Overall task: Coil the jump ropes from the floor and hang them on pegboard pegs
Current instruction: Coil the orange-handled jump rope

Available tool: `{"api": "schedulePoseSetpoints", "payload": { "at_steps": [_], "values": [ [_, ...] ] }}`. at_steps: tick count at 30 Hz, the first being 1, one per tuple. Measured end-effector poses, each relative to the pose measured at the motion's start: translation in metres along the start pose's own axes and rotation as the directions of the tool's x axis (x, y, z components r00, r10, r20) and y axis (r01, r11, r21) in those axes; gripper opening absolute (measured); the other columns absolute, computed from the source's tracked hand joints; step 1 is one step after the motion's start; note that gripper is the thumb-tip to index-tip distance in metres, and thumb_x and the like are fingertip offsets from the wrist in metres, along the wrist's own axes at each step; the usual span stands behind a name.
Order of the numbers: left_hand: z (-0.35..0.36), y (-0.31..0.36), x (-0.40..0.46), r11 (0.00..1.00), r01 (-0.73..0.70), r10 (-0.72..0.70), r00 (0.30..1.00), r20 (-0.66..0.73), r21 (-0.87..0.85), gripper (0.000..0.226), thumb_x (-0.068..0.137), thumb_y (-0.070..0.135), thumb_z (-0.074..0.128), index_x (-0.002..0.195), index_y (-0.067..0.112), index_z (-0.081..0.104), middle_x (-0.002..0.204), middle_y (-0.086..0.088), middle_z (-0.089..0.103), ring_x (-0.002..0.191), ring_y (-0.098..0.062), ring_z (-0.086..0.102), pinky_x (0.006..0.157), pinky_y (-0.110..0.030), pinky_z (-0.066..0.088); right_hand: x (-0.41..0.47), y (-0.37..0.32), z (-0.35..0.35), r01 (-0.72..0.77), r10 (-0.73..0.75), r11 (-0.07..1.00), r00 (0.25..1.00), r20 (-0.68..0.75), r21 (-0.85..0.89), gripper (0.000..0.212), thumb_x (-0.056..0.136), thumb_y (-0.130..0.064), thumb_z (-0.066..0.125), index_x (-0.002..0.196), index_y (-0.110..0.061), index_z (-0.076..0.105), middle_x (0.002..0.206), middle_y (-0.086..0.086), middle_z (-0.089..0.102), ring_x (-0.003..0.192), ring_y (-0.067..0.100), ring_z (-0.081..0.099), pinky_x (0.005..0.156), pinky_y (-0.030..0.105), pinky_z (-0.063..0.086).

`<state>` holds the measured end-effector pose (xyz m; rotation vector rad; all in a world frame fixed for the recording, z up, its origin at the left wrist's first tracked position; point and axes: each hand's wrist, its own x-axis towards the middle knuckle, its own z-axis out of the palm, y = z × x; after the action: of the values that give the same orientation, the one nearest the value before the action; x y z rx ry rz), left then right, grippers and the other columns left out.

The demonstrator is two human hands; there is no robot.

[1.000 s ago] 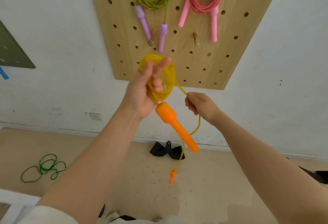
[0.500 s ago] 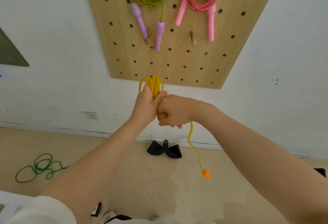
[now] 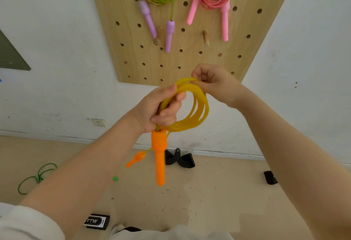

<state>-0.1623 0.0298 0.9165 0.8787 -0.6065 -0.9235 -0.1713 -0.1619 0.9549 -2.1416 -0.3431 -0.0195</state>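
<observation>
Hands are now apart again: half a second ago the two fists were pressed together, and now the right hand (image 3: 214, 82) is lifting away to the top of the yellow rope (image 3: 197, 106), pinching the upper strands with curled fingers. The left hand (image 3: 161, 110) is gripping the gathered side of the coil, fingers closed round the bundle. The coil is now opening into a round ring of several loops, held in the air in front of the pegboard (image 3: 190, 40). I judge that the coiling is nearly finished and the hanging comes next.

The rope is a thin, smooth cord that is bending easily. One orange handle (image 3: 159, 156) is hanging straight down under the left hand; it is thick at the top and narrow below, like plastic. The second orange handle (image 3: 135, 160) is dangling on a short free tail. Two bare wooden pegs (image 3: 205, 39) are sticking out of the pale wooden board. A green rope (image 3: 38, 178) is lying loose on the floor (image 3: 218, 201).
</observation>
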Motion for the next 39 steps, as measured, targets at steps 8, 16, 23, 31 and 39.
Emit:
{"api": "schedulePoseSetpoints", "payload": {
  "at_steps": [8, 16, 23, 31, 39],
  "values": [
    [0.01, 0.006, 0.017, 0.902, -0.406, 0.41, 0.7, -0.585, 0.146, 0.026, 0.101, 0.021, 0.028, 0.086, 0.013, 0.048, 0.08, 0.001, 0.073, 0.051, -0.011, 0.063, 0.049, -0.021, 0.047, -0.009, 0.034, 0.049, -0.236, 0.209, 0.966, 0.953, 0.219, 0.107, 0.023, 0.1, -0.015, 0.036, 0.114, -0.02, 0.054, 0.064, 0.004, 0.052, 0.048, 0.008, 0.054, 0.056, 0.018, 0.045],
    [-0.026, -0.016, 0.019, 0.467, 0.299, 0.543, 0.646, -0.536, 0.832, 0.006, 0.098, 0.017, 0.04, 0.095, 0.012, 0.039, 0.099, 0.003, 0.064, 0.07, -0.011, 0.066, 0.07, -0.027, 0.053, -0.011, -0.007, 0.067, -0.111, 0.358, 0.892, 0.764, 0.536, -0.438, 0.052, 0.089, -0.031, 0.057, 0.134, -0.02, 0.035, 0.079, 0.002, 0.064, 0.048, 0.013, 0.056, 0.046, 0.02, 0.042],
    [-0.016, -0.02, 0.001, 0.764, 0.301, -0.004, 0.886, -0.463, 0.57, 0.052, 0.099, 0.046, 0.021, 0.08, 0.008, 0.051, 0.041, -0.004, 0.052, 0.031, -0.014, 0.035, 0.041, -0.023, 0.032, 0.003, -0.017, 0.019, 0.092, -0.009, 0.858, 0.986, 0.164, -0.506, 0.021, 0.075, -0.029, 0.076, 0.075, -0.011, 0.064, 0.059, -0.007, 0.054, 0.051, 0.004, 0.046, 0.048, 0.009, 0.034],
    [-0.017, -0.005, -0.005, 0.971, 0.156, -0.143, 0.986, -0.086, 0.178, 0.051, 0.064, 0.052, 0.077, 0.075, 0.01, 0.05, 0.033, 0.007, 0.04, 0.024, -0.001, 0.027, 0.036, -0.014, 0.022, 0.0, 0.007, 0.018, -0.056, 0.035, 0.985, 0.991, 0.127, 0.166, 0.026, 0.079, -0.016, 0.071, 0.07, -0.014, 0.047, 0.046, -0.006, 0.039, 0.041, 0.004, 0.033, 0.041, 0.015, 0.029],
    [-0.01, 0.02, 0.003, 0.917, -0.334, 0.301, 0.938, -0.17, -0.219, 0.025, 0.089, 0.037, 0.047, 0.075, 0.017, 0.054, 0.04, 0.009, 0.045, 0.027, -0.003, 0.034, 0.04, -0.014, 0.033, 0.006, 0.035, 0.026, -0.129, 0.123, 0.967, 0.992, 0.041, 0.218, 0.04, 0.099, -0.033, 0.039, 0.071, -0.01, 0.055, 0.054, 0.001, 0.041, 0.05, 0.011, 0.035, 0.055, 0.025, 0.031]
  ]
}}
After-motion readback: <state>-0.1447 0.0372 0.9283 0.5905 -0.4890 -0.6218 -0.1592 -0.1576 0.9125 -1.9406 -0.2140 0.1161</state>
